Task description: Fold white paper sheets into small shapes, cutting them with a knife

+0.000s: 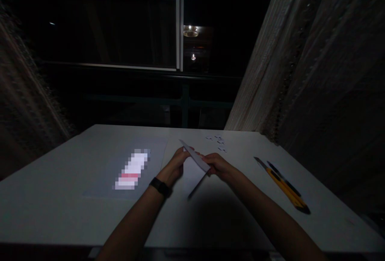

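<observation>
Both hands hold a folded piece of white paper point(197, 160) just above the white table point(60, 196). My left hand point(176, 165), with a black watch on its wrist, pinches the paper's left side with closed fingers. My right hand point(219, 166) grips the paper's right end, fingers closed. The paper slants from upper left to lower right between the two hands. A larger pale sheet point(192, 178) lies flat on the table beneath them.
A yellow utility knife point(284, 188) and a dark pen point(282, 178) lie to the right. Small paper scraps point(219, 142) sit near the far edge. A blurred-out patch point(132, 169) lies left. Curtains hang on both sides of a dark window.
</observation>
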`<state>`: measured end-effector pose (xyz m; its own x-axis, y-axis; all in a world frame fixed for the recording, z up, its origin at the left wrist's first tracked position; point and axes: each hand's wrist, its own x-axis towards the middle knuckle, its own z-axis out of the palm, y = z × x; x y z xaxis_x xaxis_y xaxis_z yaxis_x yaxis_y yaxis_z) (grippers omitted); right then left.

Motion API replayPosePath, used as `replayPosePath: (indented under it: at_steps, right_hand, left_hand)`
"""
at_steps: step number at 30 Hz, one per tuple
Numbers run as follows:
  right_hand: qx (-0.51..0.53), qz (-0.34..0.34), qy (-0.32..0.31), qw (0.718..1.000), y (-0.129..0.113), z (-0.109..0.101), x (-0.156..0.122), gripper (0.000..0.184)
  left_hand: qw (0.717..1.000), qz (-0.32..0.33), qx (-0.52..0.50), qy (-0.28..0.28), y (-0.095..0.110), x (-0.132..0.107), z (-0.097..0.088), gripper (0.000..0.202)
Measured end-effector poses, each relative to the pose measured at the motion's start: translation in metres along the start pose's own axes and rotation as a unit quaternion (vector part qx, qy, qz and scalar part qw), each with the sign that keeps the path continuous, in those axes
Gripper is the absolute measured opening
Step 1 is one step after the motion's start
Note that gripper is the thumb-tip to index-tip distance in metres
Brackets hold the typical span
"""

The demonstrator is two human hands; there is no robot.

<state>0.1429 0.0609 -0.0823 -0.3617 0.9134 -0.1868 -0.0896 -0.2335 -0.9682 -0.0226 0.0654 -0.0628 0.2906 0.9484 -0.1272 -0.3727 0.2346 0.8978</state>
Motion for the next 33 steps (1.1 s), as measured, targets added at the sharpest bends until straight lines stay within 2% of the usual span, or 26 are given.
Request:
replayPosePath:
  at_steps: [4, 7, 11, 13, 16, 18, 22, 24, 29, 33]
  right_hand:
    - [-0.044, -0.032, 0.028, 0.998, 0.0, 0.0, 0.001, 0.043]
    - [-0.127, -0.092, 0.09, 0.984, -0.001, -0.001, 0.001, 0.046]
    - [-0.231, -0.15, 0.15, 0.949, -0.001, 0.0, -0.001, 0.046]
    - [-0.269, -0.166, 0.158, 0.936, -0.001, 0.003, -0.002, 0.044]
    - [-0.313, -0.187, 0.163, 0.917, -0.001, 0.005, -0.004, 0.043]
    - [-0.316, -0.186, 0.152, 0.918, -0.001, 0.006, -0.004, 0.042]
    - [-0.271, -0.144, 0.093, 0.947, 0.002, 0.004, -0.003, 0.04]
    - [-0.265, -0.137, 0.092, 0.95, 0.002, 0.004, -0.003, 0.038]
    - [-0.305, -0.132, 0.085, 0.94, -0.003, 0.008, -0.008, 0.037]
    - [-0.364, -0.16, 0.087, 0.913, -0.008, 0.008, -0.012, 0.039]
  left_hand:
    - [0.995, -0.058, -0.08, -0.006, 0.004, 0.002, -0.002, 0.017]
    - [0.988, -0.071, -0.137, -0.012, 0.01, 0.001, -0.005, 0.02]
    - [0.989, -0.111, -0.097, -0.021, 0.012, -0.001, -0.008, 0.023]
    - [0.996, -0.085, -0.039, -0.003, 0.009, -0.001, -0.008, 0.024]
    - [0.999, 0.007, 0.03, 0.043, 0.003, -0.002, -0.005, 0.034]
    - [0.996, 0.038, 0.052, 0.066, 0.0, -0.001, -0.005, 0.04]
    - [0.992, 0.065, 0.075, 0.083, 0.001, -0.001, -0.006, 0.042]
    - [0.991, 0.067, 0.082, 0.078, 0.004, -0.001, -0.007, 0.042]
    - [0.987, 0.079, 0.107, 0.09, 0.011, -0.001, -0.009, 0.042]
    - [0.987, 0.089, 0.114, 0.073, 0.01, 0.003, -0.015, 0.041]
